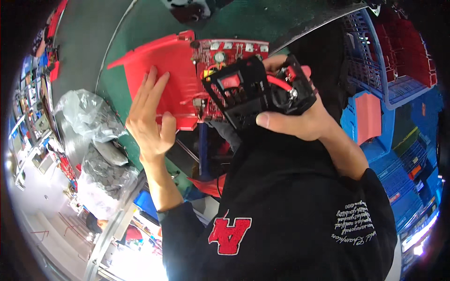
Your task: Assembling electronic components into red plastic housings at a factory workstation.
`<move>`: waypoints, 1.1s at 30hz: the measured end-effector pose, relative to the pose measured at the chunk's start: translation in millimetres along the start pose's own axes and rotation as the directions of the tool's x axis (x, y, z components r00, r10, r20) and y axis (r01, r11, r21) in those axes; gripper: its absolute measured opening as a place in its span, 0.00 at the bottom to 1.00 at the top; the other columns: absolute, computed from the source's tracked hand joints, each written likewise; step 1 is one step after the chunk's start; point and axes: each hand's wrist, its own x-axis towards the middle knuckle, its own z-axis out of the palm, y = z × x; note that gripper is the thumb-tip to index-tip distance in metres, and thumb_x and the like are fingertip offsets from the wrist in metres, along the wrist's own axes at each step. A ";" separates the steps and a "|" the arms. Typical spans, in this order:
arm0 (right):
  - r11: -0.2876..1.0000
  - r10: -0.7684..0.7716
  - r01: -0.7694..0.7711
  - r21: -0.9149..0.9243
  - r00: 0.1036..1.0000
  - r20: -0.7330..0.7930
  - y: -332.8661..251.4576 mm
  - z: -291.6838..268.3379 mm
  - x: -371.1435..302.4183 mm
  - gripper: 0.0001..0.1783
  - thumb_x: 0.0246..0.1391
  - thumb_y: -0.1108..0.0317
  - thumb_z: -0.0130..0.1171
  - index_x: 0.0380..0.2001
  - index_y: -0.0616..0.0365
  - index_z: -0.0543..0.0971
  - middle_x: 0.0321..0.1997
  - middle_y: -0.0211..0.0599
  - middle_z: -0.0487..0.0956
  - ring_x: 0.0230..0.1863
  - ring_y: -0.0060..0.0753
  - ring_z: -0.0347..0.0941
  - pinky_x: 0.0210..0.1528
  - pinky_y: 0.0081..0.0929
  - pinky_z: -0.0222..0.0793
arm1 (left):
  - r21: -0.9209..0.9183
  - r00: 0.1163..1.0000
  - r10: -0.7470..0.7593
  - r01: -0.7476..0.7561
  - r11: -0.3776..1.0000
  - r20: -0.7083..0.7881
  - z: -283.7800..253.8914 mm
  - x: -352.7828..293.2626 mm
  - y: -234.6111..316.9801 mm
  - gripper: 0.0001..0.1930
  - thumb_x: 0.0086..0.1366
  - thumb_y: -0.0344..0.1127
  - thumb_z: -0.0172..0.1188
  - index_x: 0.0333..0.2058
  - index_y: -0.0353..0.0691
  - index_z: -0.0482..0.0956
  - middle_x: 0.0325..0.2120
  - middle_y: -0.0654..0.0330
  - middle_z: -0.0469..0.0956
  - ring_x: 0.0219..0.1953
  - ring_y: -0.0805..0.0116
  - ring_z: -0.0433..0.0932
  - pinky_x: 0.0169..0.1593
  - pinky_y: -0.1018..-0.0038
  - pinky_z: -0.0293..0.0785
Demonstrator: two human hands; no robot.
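Observation:
My left hand point(152, 112) lies with its fingers stretched out over a red metal housing point(176, 79), touching or just above its surface. Along the housing's right side sits a red circuit board point(220, 56) with a round capacitor and other parts on it. My right hand point(304, 124) is closed around black plastic end panels, its thumb on the near side. One black panel point(241, 112) has a red piece set in it and covers part of the board. The other black panel point(300, 100) carries a round opening and thick red cables point(280, 83).
Clear plastic bags point(89, 112) with grey contents lie at the left of the green work surface point(262, 21). A black object point(190, 10) stands at the far edge. Blue crates point(370, 56) holding red parts point(368, 117) are stacked at the right.

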 end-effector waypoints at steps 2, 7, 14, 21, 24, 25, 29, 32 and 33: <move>1.000 0.008 -0.008 -0.015 1.000 0.005 -1.4 -0.9 -1.1 0.32 0.40 0.70 0.71 0.48 0.60 0.68 0.46 0.32 0.69 0.49 0.24 0.66 0.53 0.26 0.62 | -0.024 1.000 -0.023 0.023 0.999 0.008 0.6 1.5 2.1 0.32 0.42 0.34 0.47 0.50 0.33 0.77 0.54 0.40 0.72 0.57 0.41 0.70 0.61 0.60 0.65; 0.998 -0.044 0.046 -0.046 0.998 0.043 -9.1 -3.2 3.4 0.31 0.40 0.68 0.71 0.48 0.61 0.68 0.45 0.32 0.69 0.47 0.23 0.67 0.51 0.24 0.64 | -0.027 1.000 -0.029 0.030 0.999 0.009 -0.3 1.7 4.7 0.32 0.40 0.33 0.47 0.49 0.31 0.77 0.53 0.38 0.71 0.57 0.40 0.70 0.61 0.58 0.64; 0.998 -0.018 0.011 0.059 0.993 0.116 -2.8 -1.8 12.3 0.31 0.39 0.70 0.70 0.48 0.61 0.69 0.47 0.33 0.68 0.47 0.25 0.66 0.49 0.25 0.62 | -0.014 0.999 -0.024 0.024 1.000 0.032 0.3 2.3 2.0 0.33 0.38 0.32 0.46 0.48 0.30 0.77 0.53 0.37 0.72 0.57 0.39 0.70 0.61 0.57 0.64; 0.999 -0.044 0.040 0.034 0.992 0.119 4.7 4.3 2.8 0.28 0.40 0.72 0.69 0.46 0.61 0.69 0.45 0.35 0.68 0.46 0.25 0.66 0.48 0.24 0.63 | -0.003 0.998 -0.037 0.037 0.999 0.040 0.9 3.2 2.7 0.34 0.37 0.32 0.46 0.48 0.30 0.78 0.53 0.37 0.72 0.57 0.38 0.70 0.61 0.56 0.64; 0.991 -0.104 0.110 -0.070 0.991 0.086 8.7 1.0 -4.3 0.30 0.38 0.66 0.70 0.45 0.62 0.70 0.44 0.41 0.71 0.44 0.37 0.72 0.48 0.31 0.68 | -0.006 0.999 -0.024 0.024 1.000 0.030 1.0 3.7 1.8 0.34 0.37 0.32 0.46 0.48 0.31 0.78 0.53 0.38 0.72 0.56 0.38 0.71 0.60 0.56 0.65; 0.992 -0.100 0.106 -0.069 0.991 0.085 10.0 -0.3 -4.8 0.30 0.38 0.66 0.70 0.45 0.62 0.70 0.44 0.41 0.71 0.44 0.37 0.72 0.48 0.31 0.68 | -0.008 0.999 -0.026 0.026 1.000 0.034 1.6 4.0 1.6 0.34 0.37 0.32 0.46 0.48 0.31 0.78 0.53 0.38 0.72 0.56 0.38 0.71 0.60 0.56 0.65; 0.985 -0.142 0.151 -0.083 0.984 0.105 12.6 -3.2 -2.9 0.29 0.37 0.66 0.70 0.44 0.62 0.70 0.43 0.42 0.72 0.44 0.39 0.72 0.48 0.32 0.69 | -0.025 0.999 -0.022 0.023 0.999 0.031 2.1 3.7 0.3 0.33 0.39 0.33 0.47 0.49 0.32 0.78 0.53 0.38 0.72 0.56 0.38 0.71 0.60 0.56 0.65; 0.986 -0.141 0.151 -0.073 0.983 0.120 11.9 -5.0 0.4 0.29 0.36 0.67 0.69 0.43 0.62 0.71 0.42 0.43 0.72 0.43 0.40 0.72 0.47 0.32 0.69 | -0.023 0.999 -0.017 0.018 1.000 0.037 2.1 3.5 -1.5 0.33 0.40 0.34 0.47 0.49 0.31 0.77 0.53 0.38 0.72 0.57 0.39 0.71 0.60 0.56 0.65; 0.984 -0.150 0.161 -0.079 0.980 0.130 11.2 -6.1 1.8 0.29 0.36 0.67 0.69 0.43 0.62 0.71 0.42 0.43 0.72 0.43 0.40 0.72 0.46 0.32 0.69 | -0.022 0.999 -0.012 0.013 1.000 0.039 2.2 3.3 -2.0 0.33 0.40 0.35 0.47 0.49 0.31 0.77 0.53 0.38 0.72 0.57 0.39 0.71 0.60 0.56 0.65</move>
